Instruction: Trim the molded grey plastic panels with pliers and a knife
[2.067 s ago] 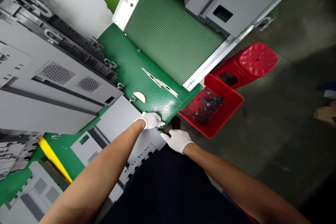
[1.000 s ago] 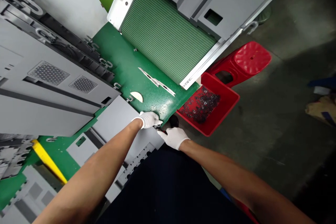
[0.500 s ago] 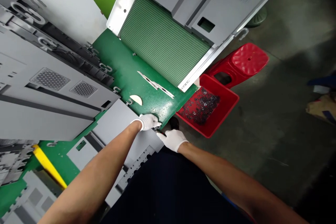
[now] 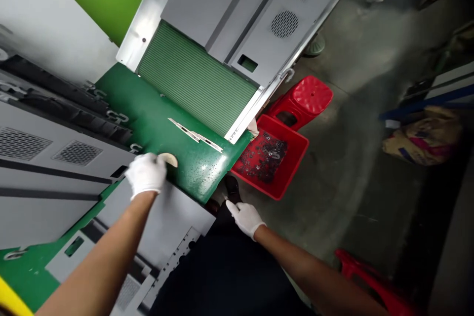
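My left hand (image 4: 146,175), in a white glove, is over the far left corner of a grey plastic panel (image 4: 181,210). It is beside a cream half-round piece (image 4: 169,159); its fingers are smeared, and whether they hold anything is hidden. Low in front of my body, my right hand (image 4: 245,218), also gloved, is closed around a small slim tool (image 4: 224,197). Only a thin tip of that tool shows past the fingers, so its exact kind is unclear. The panel lies on a green table (image 4: 192,170), with holes along its near edge.
Right of the table stands a red bin (image 4: 292,165) with many small dark U-shaped scraps, beside a red stool (image 4: 311,94). Two slim white-and-metal knives (image 4: 196,136) lie on the table. Large grey panels stand at left (image 4: 48,173); others lie on a ribbed green mat (image 4: 200,81).
My left hand has moved left and away from my right hand, toward the grey panels. My right hand keeps the slim tool, slightly lower. A paler U-shaped piece now shows in the bin.
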`<state>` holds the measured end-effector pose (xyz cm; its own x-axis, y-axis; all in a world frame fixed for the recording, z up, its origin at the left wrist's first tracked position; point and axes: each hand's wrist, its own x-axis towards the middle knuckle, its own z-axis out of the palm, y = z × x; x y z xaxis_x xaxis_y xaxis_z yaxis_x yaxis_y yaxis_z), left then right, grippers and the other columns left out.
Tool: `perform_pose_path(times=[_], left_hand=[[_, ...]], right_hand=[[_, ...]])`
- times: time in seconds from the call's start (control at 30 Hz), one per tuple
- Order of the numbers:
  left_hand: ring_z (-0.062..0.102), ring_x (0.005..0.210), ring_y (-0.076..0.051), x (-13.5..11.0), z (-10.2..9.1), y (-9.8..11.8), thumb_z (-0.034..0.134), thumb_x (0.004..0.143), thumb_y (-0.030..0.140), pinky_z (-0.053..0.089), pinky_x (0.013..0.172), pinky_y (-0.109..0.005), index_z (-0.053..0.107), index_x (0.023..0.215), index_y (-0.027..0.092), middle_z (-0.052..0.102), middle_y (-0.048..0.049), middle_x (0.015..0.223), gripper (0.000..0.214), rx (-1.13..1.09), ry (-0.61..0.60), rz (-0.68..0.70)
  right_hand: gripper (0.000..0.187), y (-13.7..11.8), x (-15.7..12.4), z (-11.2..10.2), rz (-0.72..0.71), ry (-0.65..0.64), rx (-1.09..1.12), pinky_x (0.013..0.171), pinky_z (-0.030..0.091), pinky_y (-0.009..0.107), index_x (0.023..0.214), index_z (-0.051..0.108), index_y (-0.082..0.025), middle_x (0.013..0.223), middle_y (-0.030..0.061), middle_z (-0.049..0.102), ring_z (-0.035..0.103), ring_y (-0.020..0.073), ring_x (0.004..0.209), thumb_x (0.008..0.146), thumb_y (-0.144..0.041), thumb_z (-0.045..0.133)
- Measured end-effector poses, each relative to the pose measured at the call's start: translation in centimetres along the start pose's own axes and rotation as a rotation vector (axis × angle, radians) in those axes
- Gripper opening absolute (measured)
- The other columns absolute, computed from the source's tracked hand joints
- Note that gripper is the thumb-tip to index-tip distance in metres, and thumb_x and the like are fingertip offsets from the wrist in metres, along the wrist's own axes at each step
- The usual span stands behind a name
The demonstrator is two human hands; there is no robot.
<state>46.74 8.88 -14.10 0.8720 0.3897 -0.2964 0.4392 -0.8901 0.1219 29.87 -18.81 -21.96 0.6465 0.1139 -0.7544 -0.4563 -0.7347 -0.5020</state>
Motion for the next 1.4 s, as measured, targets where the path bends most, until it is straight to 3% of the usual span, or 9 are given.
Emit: perform_pose_path(times=[0.1, 0.2, 0.4, 0.53, 0.6, 0.8, 1.03, 1.2, 1.4], left_hand=[[0.059, 0.109, -0.046, 2.2, 0.2, -5.8, 0.048, 0.080, 0.067, 0.048, 0.091, -0.059, 0.066, 0.114, 0.015, 0.059, -0.0257, 0.120, 0.064, 0.101, 0.056, -0.106], [0.061, 0.107, -0.041, 3.0, 0.6, -8.1, 0.047, 0.075, 0.078, 0.050, 0.092, -0.051, 0.059, 0.128, 0.019, 0.055, -0.0248, 0.124, 0.080, 0.044, 0.015, -0.110], [0.062, 0.094, -0.038, 2.1, 1.4, -6.5, 0.039, 0.072, 0.085, 0.051, 0.080, -0.048, 0.070, 0.097, 0.024, 0.062, -0.0168, 0.101, 0.074, 0.171, -0.244, 0.047], [0.063, 0.096, -0.028, 1.7, 2.5, -6.2, 0.040, 0.081, 0.075, 0.049, 0.084, -0.037, 0.065, 0.118, 0.028, 0.062, -0.0118, 0.110, 0.064, 0.009, -0.218, 0.172], [0.064, 0.095, -0.024, 2.0, 2.9, -6.0, 0.046, 0.079, 0.074, 0.048, 0.084, -0.032, 0.067, 0.113, 0.029, 0.063, -0.0090, 0.110, 0.061, -0.052, -0.281, 0.216], [0.062, 0.072, -0.024, 3.6, 3.5, -4.1, 0.061, 0.061, 0.078, 0.042, 0.062, -0.031, 0.068, 0.073, 0.022, 0.068, -0.0082, 0.079, 0.057, 0.067, -0.470, 0.092], [0.051, 0.063, -0.017, 4.2, 3.4, -5.7, 0.044, 0.078, 0.074, 0.043, 0.064, -0.030, 0.068, 0.074, 0.020, 0.066, -0.0031, 0.071, 0.060, -0.267, -0.602, 0.186], [0.056, 0.074, -0.018, 4.7, 4.1, -6.9, 0.054, 0.076, 0.058, 0.047, 0.075, -0.029, 0.072, 0.087, 0.018, 0.070, -0.0032, 0.083, 0.046, -0.434, -0.577, 0.165], [0.052, 0.068, -0.017, 4.8, 4.0, -6.6, 0.057, 0.073, 0.041, 0.043, 0.068, -0.029, 0.072, 0.084, 0.018, 0.066, -0.0013, 0.076, 0.029, -0.425, -0.531, 0.126]], right_hand=[[0.071, 0.2, 0.1, 0.0, 0.004, 0.001, 0.008, 0.073, 0.041, 0.029, 0.074, 0.066, -0.022, 0.082, 0.0092, 0.073, 0.067, 0.0214, 0.083, 0.092, -0.075, 0.022], [0.072, -0.2, 0.0, -0.1, -0.003, -0.026, -0.006, 0.074, 0.041, 0.029, 0.074, 0.066, -0.021, 0.083, 0.0096, 0.073, 0.067, 0.0218, 0.084, 0.092, -0.075, 0.022], [0.074, -1.9, -0.1, -0.6, -0.011, -0.074, 0.009, 0.069, 0.042, 0.028, 0.078, 0.067, -0.020, 0.081, 0.0091, 0.073, 0.066, 0.0198, 0.076, 0.092, -0.075, 0.019], [0.073, -4.1, 0.1, -1.1, -0.040, -0.094, 0.004, 0.067, 0.043, 0.028, 0.079, 0.067, -0.021, 0.077, 0.0082, 0.072, 0.065, 0.0199, 0.074, 0.093, -0.074, 0.019], [0.071, -5.5, 0.4, -1.2, -0.080, -0.105, -0.041, 0.069, 0.043, 0.028, 0.079, 0.068, -0.021, 0.079, 0.0082, 0.072, 0.066, 0.0202, 0.076, 0.094, -0.072, 0.020], [0.078, -10.1, 2.3, -0.2, -0.150, -0.108, -0.155, 0.077, 0.044, 0.032, 0.086, 0.071, -0.022, 0.091, 0.0118, 0.074, 0.068, 0.0260, 0.091, 0.091, -0.077, 0.015], [0.092, -14.6, 5.5, 1.2, -0.173, -0.131, -0.195, 0.082, 0.045, 0.035, 0.098, 0.073, -0.013, 0.100, 0.0205, 0.073, 0.067, 0.0299, 0.098, 0.089, -0.079, 0.009], [0.094, -16.2, 6.8, 2.1, -0.156, -0.156, -0.231, 0.083, 0.047, 0.035, 0.098, 0.074, -0.014, 0.097, 0.0192, 0.074, 0.068, 0.0306, 0.097, 0.086, -0.082, 0.011], [0.094, -16.7, 7.2, 2.4, -0.143, -0.157, -0.231, 0.084, 0.048, 0.038, 0.098, 0.075, -0.011, 0.097, 0.0225, 0.073, 0.069, 0.0326, 0.097, 0.086, -0.082, 0.014]])
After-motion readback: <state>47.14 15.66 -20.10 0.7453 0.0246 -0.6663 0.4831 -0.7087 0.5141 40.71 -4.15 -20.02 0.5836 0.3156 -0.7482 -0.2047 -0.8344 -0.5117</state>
